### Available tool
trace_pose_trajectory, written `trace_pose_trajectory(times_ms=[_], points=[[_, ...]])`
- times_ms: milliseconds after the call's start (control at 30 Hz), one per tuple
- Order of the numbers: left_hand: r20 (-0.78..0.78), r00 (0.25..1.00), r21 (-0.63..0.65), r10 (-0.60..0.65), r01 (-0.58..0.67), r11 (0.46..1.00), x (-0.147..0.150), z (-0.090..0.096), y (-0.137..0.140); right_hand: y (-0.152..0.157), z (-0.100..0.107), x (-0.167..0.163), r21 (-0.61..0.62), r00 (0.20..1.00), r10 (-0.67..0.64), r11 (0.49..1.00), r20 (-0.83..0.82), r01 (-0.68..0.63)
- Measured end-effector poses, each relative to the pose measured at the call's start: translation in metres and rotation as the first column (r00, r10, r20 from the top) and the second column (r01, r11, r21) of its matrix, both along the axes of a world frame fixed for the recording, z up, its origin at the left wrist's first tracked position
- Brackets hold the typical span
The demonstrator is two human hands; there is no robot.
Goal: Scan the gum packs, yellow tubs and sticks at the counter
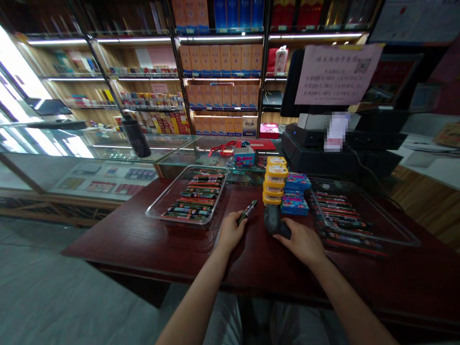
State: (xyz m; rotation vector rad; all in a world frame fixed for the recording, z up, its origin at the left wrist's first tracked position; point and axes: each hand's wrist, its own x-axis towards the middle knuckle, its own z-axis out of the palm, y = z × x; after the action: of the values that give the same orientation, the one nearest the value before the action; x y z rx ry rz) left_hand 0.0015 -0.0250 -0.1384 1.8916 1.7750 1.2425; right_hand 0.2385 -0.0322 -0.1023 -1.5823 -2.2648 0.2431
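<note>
My left hand (232, 231) is closed on a dark patterned pen (247, 212), whose far end points away to the upper right. A dark handheld barcode scanner (272, 219) is gripped by my right hand (301, 241), its head turned towards the pen. To the left, a clear plastic tray (153, 203) holds many similar pens (196, 196) in a row. On the right stands a second clear tray (390, 232), with more pens (338, 211) in and beside it. Yellow-lidded tubs (273, 184) are stacked just beyond the scanner, against blue boxes (294, 201).
A small blue-and-pink box (244, 157) and a red lanyard (223, 148) lie on the glass counter (172, 152) behind the desk (118, 230). At the back right is a monitor (293, 84) bearing a paper sign. A black bottle (135, 136) stands at the left.
</note>
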Motion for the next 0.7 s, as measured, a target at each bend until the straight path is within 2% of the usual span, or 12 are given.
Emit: trace_pose_trajectory(times_ms=[67,133,233,367,500,600,700], points=[[0.085,0.996,0.054,0.018,-0.022,0.998,-0.001,-0.002,0.0,0.002,-0.007,-0.004,0.111,0.991,-0.018,0.994,0.131,0.003],[0.142,0.989,0.111,0.032,-0.048,0.993,-0.002,-0.001,-0.002,0.004,-0.014,-0.006,0.173,0.983,-0.01,0.985,0.185,-0.023],[0.133,0.991,0.211,-0.001,-0.027,0.977,-0.003,0.007,-0.008,0.006,-0.022,-0.008,0.193,0.981,-0.005,0.981,0.196,-0.034],[0.074,0.99,0.319,-0.121,0.092,0.943,0.009,0.03,-0.019,0.007,-0.024,-0.01,0.187,0.986,-0.008,0.982,0.166,-0.024],[0.085,0.962,0.314,-0.26,0.222,0.923,0.049,0.054,-0.02,0.009,-0.023,-0.012,0.191,0.992,-0.026,0.982,0.125,0.002],[0.061,0.921,0.245,-0.385,0.36,0.9,0.091,0.068,-0.011,0.013,-0.025,-0.013,0.202,0.994,-0.045,0.979,0.097,0.024],[-0.023,0.863,0.155,-0.505,0.502,0.851,0.134,0.081,0.006,0.015,-0.028,-0.013,0.229,0.996,-0.066,0.972,0.067,0.049]])
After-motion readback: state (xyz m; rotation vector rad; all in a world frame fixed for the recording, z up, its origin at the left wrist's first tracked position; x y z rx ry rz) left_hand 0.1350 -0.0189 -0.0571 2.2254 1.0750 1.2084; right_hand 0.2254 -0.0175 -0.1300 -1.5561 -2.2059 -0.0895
